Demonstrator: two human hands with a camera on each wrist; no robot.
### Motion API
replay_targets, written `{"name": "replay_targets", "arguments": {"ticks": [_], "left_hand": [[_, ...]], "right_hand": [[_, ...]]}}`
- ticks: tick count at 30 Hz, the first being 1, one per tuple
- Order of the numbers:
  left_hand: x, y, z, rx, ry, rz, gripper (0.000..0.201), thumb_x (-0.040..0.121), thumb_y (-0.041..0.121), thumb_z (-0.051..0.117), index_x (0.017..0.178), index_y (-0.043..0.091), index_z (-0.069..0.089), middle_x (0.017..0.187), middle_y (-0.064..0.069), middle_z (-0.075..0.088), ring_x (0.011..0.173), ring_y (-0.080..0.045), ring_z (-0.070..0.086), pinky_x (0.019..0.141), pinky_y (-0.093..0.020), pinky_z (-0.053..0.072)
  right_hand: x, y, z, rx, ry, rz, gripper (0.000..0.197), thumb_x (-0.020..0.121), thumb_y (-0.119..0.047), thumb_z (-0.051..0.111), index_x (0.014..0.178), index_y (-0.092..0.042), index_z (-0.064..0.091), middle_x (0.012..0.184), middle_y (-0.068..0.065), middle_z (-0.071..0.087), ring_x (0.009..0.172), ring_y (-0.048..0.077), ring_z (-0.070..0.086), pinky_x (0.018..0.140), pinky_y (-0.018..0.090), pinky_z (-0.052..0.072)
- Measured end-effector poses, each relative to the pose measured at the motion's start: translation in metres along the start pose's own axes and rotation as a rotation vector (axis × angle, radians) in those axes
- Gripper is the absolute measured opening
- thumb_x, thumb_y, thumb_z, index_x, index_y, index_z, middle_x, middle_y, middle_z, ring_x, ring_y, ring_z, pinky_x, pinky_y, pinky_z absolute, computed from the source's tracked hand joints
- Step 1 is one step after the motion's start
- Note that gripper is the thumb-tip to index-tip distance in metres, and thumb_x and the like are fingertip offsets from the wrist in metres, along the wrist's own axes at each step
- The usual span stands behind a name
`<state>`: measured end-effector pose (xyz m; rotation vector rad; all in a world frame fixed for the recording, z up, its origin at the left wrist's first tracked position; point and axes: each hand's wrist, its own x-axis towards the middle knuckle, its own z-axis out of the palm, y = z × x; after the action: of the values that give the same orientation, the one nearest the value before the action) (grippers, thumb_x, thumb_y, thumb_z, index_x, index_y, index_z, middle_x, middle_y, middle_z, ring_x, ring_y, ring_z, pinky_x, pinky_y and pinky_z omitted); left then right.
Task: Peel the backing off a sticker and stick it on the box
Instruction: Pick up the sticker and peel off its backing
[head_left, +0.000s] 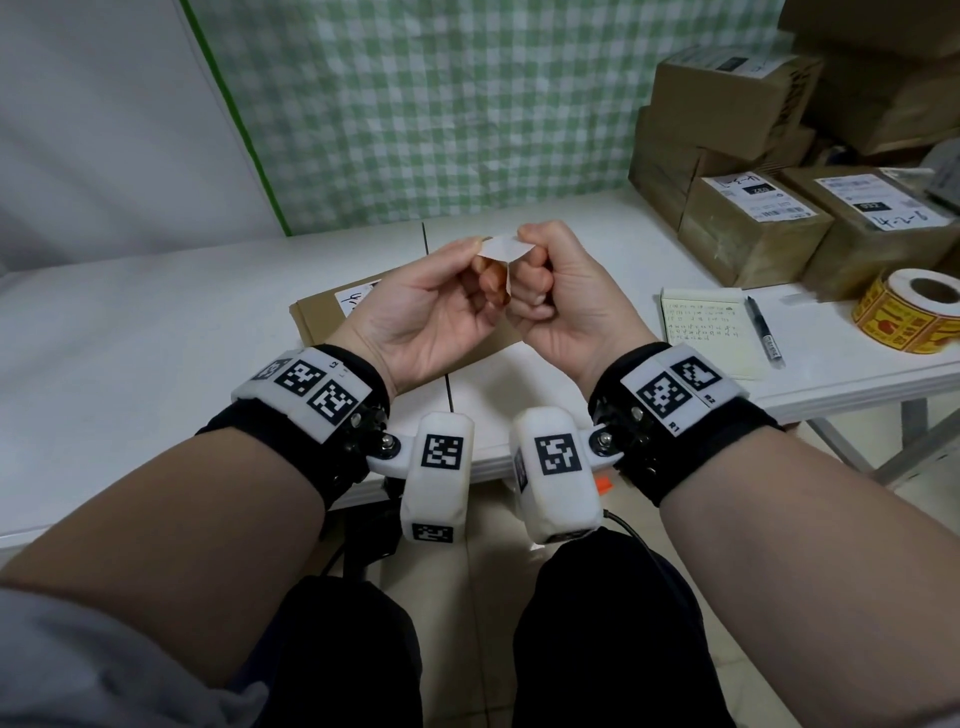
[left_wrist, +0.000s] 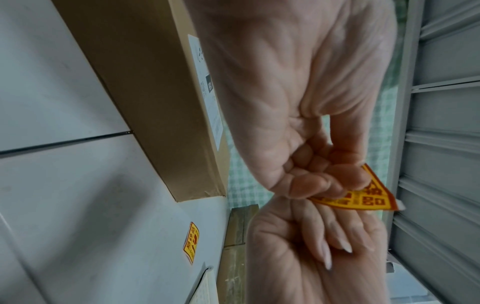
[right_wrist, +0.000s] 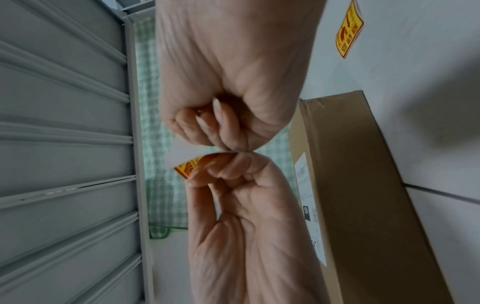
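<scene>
Both hands are raised above a flat cardboard box that lies on the white table. Between them is a yellow and red sticker with its white backing partly parted from it. My left hand pinches the sticker between thumb and fingers. My right hand, curled into a fist, pinches the backing at its other end. The two hands touch at the knuckles. The box carries a white shipping label, mostly hidden behind my left hand.
A roll of yellow stickers stands at the table's right edge. Beside it lie a notepad and a black pen. Several labelled cardboard boxes are stacked at the back right. A green checked cloth hangs behind the table.
</scene>
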<state>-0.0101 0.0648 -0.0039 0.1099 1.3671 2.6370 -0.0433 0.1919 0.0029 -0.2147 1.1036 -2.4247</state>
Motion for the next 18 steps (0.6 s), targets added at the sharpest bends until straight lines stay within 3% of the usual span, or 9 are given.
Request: {"name": "replay_targets", "arguments": {"ticks": [3, 5, 7, 8, 9, 11, 14, 16, 18], "left_hand": [[-0.001, 0.003, -0.004, 0.037, 0.024, -0.025, 0.025, 0.09, 0.017, 0.045, 0.068, 0.01, 0.056, 0.069, -0.004, 0.058, 0.062, -0.01, 0.06, 0.068, -0.022, 0.053], [-0.002, 0.007, -0.005, 0.102, 0.041, -0.043, 0.014, 0.087, 0.015, 0.047, 0.09, 0.005, 0.056, 0.081, -0.008, 0.057, 0.076, -0.018, 0.06, 0.083, -0.03, 0.051], [-0.001, 0.009, -0.006, 0.201, 0.064, -0.058, 0.029, 0.085, 0.013, 0.045, 0.113, 0.004, 0.049, 0.093, -0.017, 0.056, 0.095, -0.03, 0.052, 0.102, -0.043, 0.04], [-0.001, 0.01, -0.006, 0.24, 0.067, -0.057, 0.033, 0.084, 0.012, 0.043, 0.116, 0.004, 0.045, 0.095, -0.021, 0.055, 0.099, -0.034, 0.047, 0.106, -0.046, 0.035], [-0.001, 0.01, -0.004, 0.271, 0.068, -0.058, 0.033, 0.082, 0.011, 0.042, 0.115, 0.005, 0.044, 0.095, -0.022, 0.053, 0.1, -0.035, 0.045, 0.105, -0.047, 0.035], [0.0, 0.011, -0.002, 0.325, 0.074, -0.051, 0.03, 0.078, 0.01, 0.043, 0.107, 0.003, 0.047, 0.095, -0.021, 0.052, 0.094, -0.035, 0.045, 0.092, -0.04, 0.044], [0.001, 0.01, -0.006, 0.362, 0.098, -0.033, 0.03, 0.08, 0.008, 0.042, 0.107, 0.001, 0.052, 0.102, -0.024, 0.047, 0.083, -0.032, 0.048, 0.072, -0.029, 0.053], [0.001, 0.01, -0.008, 0.312, 0.107, -0.044, 0.03, 0.081, 0.009, 0.044, 0.109, 0.002, 0.05, 0.105, -0.023, 0.043, 0.083, -0.031, 0.05, 0.07, -0.031, 0.054], [-0.002, 0.014, -0.008, 0.261, 0.077, -0.076, 0.025, 0.084, 0.016, 0.043, 0.1, 0.001, 0.055, 0.095, -0.021, 0.046, 0.079, -0.029, 0.054, 0.075, -0.033, 0.054]], "right_hand": [[-0.002, -0.003, -0.002, -0.109, 0.014, -0.014, 0.047, 0.091, -0.011, 0.043, 0.045, -0.018, 0.038, 0.032, -0.007, 0.03, 0.029, 0.005, 0.026, 0.033, 0.016, 0.017], [-0.003, -0.006, -0.003, -0.291, 0.028, -0.025, 0.04, 0.09, -0.013, 0.045, 0.051, -0.016, 0.039, 0.036, -0.005, 0.032, 0.034, 0.008, 0.026, 0.04, 0.02, 0.017], [-0.004, -0.009, -0.004, -0.461, 0.017, -0.017, 0.033, 0.089, -0.019, 0.047, 0.056, -0.015, 0.042, 0.043, -0.003, 0.035, 0.04, 0.01, 0.025, 0.041, 0.022, 0.018], [-0.003, -0.01, -0.003, -0.543, 0.009, -0.012, 0.032, 0.089, -0.024, 0.048, 0.058, -0.016, 0.045, 0.044, -0.002, 0.036, 0.04, 0.011, 0.027, 0.041, 0.022, 0.019], [-0.003, -0.01, -0.003, -0.628, 0.007, -0.008, 0.034, 0.09, -0.032, 0.05, 0.06, -0.016, 0.047, 0.043, -0.003, 0.037, 0.04, 0.011, 0.028, 0.041, 0.022, 0.02], [-0.003, -0.011, -0.001, -0.767, 0.013, -0.02, 0.039, 0.089, -0.045, 0.052, 0.061, -0.017, 0.052, 0.039, -0.007, 0.038, 0.039, 0.011, 0.032, 0.041, 0.021, 0.022], [-0.002, -0.01, -0.001, -0.827, -0.002, -0.063, 0.037, 0.089, -0.036, 0.058, 0.058, -0.016, 0.053, 0.039, -0.007, 0.04, 0.038, 0.008, 0.035, 0.045, 0.023, 0.022], [-0.002, -0.008, -0.002, -0.791, -0.008, -0.058, 0.046, 0.091, -0.029, 0.057, 0.046, -0.022, 0.05, 0.038, -0.008, 0.041, 0.041, 0.011, 0.034, 0.046, 0.023, 0.023], [-0.001, -0.007, -0.003, -0.76, -0.023, -0.051, 0.047, 0.092, -0.027, 0.054, 0.046, -0.023, 0.051, 0.04, -0.007, 0.041, 0.045, 0.013, 0.032, 0.047, 0.023, 0.024]]}}
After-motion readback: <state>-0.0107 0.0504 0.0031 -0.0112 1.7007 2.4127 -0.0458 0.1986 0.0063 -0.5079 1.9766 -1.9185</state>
